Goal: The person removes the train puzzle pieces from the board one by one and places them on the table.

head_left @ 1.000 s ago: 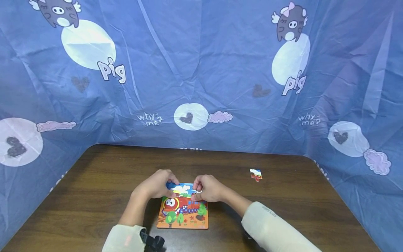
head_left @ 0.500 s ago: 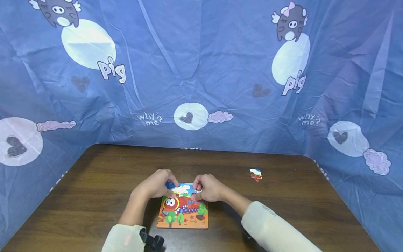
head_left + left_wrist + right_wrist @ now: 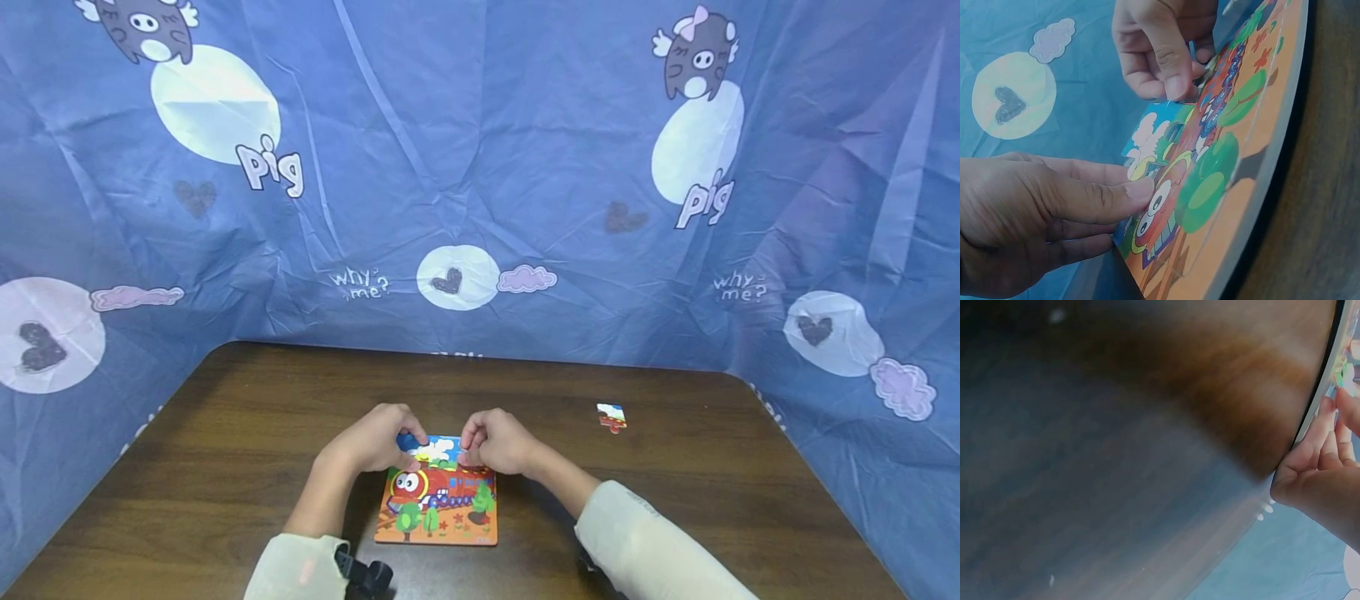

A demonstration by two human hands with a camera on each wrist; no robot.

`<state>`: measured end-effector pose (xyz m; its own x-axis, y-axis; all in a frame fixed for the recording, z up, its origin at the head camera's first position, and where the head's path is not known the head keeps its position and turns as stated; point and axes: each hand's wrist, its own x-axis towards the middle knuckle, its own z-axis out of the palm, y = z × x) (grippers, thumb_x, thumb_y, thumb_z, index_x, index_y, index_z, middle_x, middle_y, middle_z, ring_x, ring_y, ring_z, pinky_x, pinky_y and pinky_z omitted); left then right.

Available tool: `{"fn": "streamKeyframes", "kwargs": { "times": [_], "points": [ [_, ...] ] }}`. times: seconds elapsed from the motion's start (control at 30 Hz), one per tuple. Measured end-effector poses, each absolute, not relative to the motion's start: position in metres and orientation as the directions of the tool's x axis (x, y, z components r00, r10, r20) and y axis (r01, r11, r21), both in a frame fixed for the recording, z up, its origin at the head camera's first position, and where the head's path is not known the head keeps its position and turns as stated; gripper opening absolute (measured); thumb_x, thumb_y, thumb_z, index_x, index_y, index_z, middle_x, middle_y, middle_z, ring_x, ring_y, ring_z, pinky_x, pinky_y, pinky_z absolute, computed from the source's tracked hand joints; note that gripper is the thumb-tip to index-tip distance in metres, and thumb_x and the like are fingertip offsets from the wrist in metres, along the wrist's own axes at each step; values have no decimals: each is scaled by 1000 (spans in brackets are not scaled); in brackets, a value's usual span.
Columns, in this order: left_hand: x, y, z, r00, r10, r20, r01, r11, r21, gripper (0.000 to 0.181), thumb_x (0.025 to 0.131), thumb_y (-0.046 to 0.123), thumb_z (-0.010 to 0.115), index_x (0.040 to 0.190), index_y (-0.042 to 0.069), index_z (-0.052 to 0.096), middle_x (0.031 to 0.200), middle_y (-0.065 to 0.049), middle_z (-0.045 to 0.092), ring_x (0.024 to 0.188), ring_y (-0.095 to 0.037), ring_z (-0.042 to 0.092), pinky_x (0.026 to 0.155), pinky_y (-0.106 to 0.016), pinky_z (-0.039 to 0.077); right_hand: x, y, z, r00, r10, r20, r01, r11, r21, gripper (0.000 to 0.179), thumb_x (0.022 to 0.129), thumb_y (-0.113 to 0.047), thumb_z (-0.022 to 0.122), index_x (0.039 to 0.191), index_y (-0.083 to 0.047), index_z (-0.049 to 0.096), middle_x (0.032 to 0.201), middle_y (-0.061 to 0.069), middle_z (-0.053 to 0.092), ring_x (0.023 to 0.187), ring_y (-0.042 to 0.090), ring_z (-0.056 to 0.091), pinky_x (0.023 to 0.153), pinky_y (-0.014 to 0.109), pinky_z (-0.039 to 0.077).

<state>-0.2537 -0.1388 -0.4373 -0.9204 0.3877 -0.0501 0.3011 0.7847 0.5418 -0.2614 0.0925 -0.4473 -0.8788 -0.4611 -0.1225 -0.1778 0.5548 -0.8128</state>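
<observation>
Train puzzle [image 3: 438, 529] sits flat toward the bench's near edge, around mid-width; bench [image 3: 225, 450] is dark wood. Left hand [image 3: 375, 442] is at the puzzle's far-left corner, gripping it, thumb on the picture by the train's eyes, fingers round the edge. Right hand [image 3: 501, 443] is at the far edge, right part, thumb and fingertips drawn close together; can't tell if a piece is between them. Both hands cover the puzzle's far corners. Loose piece [image 3: 612, 418] lies well apart, toward the bench's far-right corner, with bare wood between it and the right hand. Black wrist device [image 3: 367, 577] juts from the left sleeve [image 3: 296, 568] just off the puzzle's near-left corner; right sleeve [image 3: 652, 542] crosses the bench's near edge. Blue printed cloth [image 3: 585, 150] hangs behind the far edge and along both sides. Versus half a second ago: right thumb is a bit further toward the puzzle's far edge, uncovering more train, and the pale edge seen at those fingertips no longer shows. Left hand and loose piece unchanged.
</observation>
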Motion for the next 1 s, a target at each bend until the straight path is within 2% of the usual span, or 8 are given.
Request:
{"fn": "streamKeyframes", "kwargs": {
  "times": [0.33,0.57,0.8,1.0],
  "points": [
    [-253,-138,-435,-924,374,-73,279,795,539,24,74,11,93,92,17,78,105,-1,68,103,-21,61,97,-45,52,-263,93,-447,-890,-425,-165,-84,508,-857,11,89,2,75,95,-3,67,81,7,66,72,16,61,64,28,51],
    [-253,-137,-435,-929,359,-89,255,795,550,24,75,12,92,92,18,78,106,0,67,101,-20,60,96,-44,53,-268,101,-445,-892,-423,-159,-68,474,-878,15,89,11,62,98,1,69,85,9,68,78,19,66,72,32,55],
    [-252,-137,-435,-932,351,-95,246,801,545,24,75,11,92,93,18,78,108,0,67,103,-20,60,98,-45,52,-276,115,-444,-904,-399,-150,-31,411,-911,9,96,2,64,103,3,69,88,12,69,78,19,67,74,34,57],
    [-252,-138,-435,-933,350,-88,250,801,544,24,74,11,93,92,18,78,108,-1,67,103,-21,60,97,-45,52,-285,134,-447,-928,-349,-134,-4,368,-930,11,98,3,61,107,4,68,91,13,68,80,20,67,73,34,57]
  ]
}}
